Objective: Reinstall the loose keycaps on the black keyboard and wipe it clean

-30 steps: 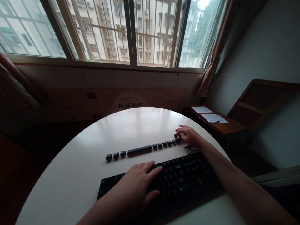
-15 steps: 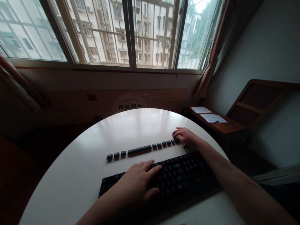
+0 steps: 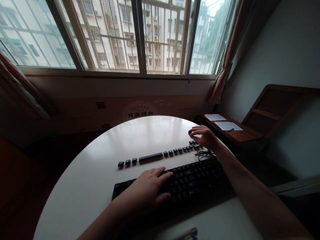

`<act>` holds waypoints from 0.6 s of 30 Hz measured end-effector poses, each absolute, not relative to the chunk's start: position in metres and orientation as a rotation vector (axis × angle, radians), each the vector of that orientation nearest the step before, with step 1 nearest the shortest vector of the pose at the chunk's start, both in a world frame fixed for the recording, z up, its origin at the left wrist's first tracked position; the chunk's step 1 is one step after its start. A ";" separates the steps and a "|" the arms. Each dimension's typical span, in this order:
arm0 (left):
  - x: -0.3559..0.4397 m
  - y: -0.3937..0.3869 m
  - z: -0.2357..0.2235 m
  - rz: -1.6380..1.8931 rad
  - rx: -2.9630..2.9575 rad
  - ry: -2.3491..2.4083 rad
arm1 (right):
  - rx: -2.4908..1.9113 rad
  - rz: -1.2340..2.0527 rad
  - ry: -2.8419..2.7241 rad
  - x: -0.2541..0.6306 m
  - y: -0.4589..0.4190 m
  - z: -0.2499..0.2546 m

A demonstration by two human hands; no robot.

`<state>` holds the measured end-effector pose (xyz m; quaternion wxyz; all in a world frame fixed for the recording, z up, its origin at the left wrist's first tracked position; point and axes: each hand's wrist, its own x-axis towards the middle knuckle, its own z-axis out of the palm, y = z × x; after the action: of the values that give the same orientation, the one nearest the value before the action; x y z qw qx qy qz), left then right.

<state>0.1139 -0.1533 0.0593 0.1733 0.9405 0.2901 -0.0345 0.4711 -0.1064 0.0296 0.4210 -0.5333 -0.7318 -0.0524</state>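
Observation:
A black keyboard [image 3: 192, 181] lies across the near half of the white round table. My left hand [image 3: 152, 185] rests on its left part with the fingers spread, gripping nothing. Beyond the keyboard runs a row of loose black keycaps, among them a long space bar [image 3: 150, 157] and three single keycaps [image 3: 127, 162] at the left end. Over the row's right end, my right hand [image 3: 204, 136] is raised above the table, pinching a small dark keycap [image 3: 190, 132] between thumb and fingertips. Several more keycaps [image 3: 196, 145] lie just below that hand, partly hidden by it.
A coiled black cable [image 3: 203, 153] lies between the keycap row and the keyboard. A blurred, silvery rod-like object [image 3: 186, 232] shows at the bottom edge. To the right, a wooden chair [image 3: 250, 135] holds papers [image 3: 228, 126] and a pen. Barred windows stand beyond the table.
My right hand has risen off the end of the keycap row with a keycap in its fingers. My left hand stays on the keyboard. The silvery object has come into view below.

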 end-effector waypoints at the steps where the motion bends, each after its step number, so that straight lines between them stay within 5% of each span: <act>1: 0.114 -0.153 0.059 -0.090 2.675 0.816 | -1.320 -0.146 -1.813 0.472 -0.111 0.037; 10: 0.115 -0.149 0.052 -0.057 2.716 0.765 | -1.173 -0.183 -1.775 0.467 -0.176 0.090; 18: 0.117 -0.145 0.048 -0.022 2.718 0.746 | -1.421 0.123 -1.793 0.475 -0.273 0.026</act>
<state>0.1174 -0.1452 0.0476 0.1606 0.9518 0.2613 -0.0076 0.4751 -0.2733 0.0259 0.4124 -0.5650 -0.7129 0.0488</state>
